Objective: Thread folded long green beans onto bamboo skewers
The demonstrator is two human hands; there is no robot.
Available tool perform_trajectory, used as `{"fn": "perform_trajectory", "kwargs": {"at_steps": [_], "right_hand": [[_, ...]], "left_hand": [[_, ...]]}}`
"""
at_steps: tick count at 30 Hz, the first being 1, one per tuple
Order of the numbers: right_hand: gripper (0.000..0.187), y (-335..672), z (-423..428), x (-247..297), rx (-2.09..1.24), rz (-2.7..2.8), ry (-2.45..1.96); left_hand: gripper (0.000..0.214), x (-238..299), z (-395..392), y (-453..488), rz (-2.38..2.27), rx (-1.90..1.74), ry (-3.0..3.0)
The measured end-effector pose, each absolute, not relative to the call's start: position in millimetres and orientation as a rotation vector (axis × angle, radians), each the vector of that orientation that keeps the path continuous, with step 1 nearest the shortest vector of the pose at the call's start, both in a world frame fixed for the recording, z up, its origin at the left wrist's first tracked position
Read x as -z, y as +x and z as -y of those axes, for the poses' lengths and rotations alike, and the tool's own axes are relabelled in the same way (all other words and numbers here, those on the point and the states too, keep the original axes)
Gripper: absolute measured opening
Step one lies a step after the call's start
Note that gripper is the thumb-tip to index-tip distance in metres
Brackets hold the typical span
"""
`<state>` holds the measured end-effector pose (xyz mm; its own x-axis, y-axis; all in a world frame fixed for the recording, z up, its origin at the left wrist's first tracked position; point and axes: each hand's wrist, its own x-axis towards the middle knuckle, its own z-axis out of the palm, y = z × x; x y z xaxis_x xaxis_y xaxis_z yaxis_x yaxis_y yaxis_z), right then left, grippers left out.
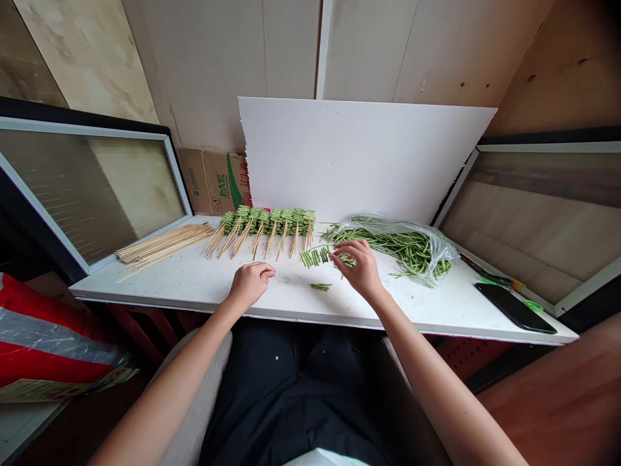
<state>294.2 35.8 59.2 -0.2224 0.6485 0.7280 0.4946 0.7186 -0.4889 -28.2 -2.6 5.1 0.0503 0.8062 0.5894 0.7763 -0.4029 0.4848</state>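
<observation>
My left hand (250,282) is closed in a pinch on the end of a thin bamboo skewer (287,265) that carries several short green bean pieces (315,256) near its far end. My right hand (356,265) hovers over those pieces with its fingers curled, touching loose cut bean pieces (347,261) on the white table (194,281). A few more cut pieces (321,286) lie just in front of the hands. A row of finished bean skewers (266,226) lies behind them.
A pile of bare skewers (162,246) lies at the left. A clear plastic bag of long green beans (407,249) sits at the right. A black phone (515,307) and scissors (488,272) lie far right. A white board (359,155) and a cardboard box (213,181) stand behind.
</observation>
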Motion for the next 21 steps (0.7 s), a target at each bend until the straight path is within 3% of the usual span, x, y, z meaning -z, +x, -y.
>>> {"fn": "perform_trajectory", "kwargs": {"at_steps": [11, 21], "right_hand": [[0.044, 324.8, -73.3, -34.2, -0.143, 1.624, -1.201], [0.045, 298.1, -52.1, -49.2, -1.004, 1.565, -1.058]], "left_hand": [[0.021, -3.6, 2.9, -27.6, -1.748, -1.251, 2.273], [0.022, 1.2, 1.7, -25.2, -1.635, -1.296, 2.235]]}}
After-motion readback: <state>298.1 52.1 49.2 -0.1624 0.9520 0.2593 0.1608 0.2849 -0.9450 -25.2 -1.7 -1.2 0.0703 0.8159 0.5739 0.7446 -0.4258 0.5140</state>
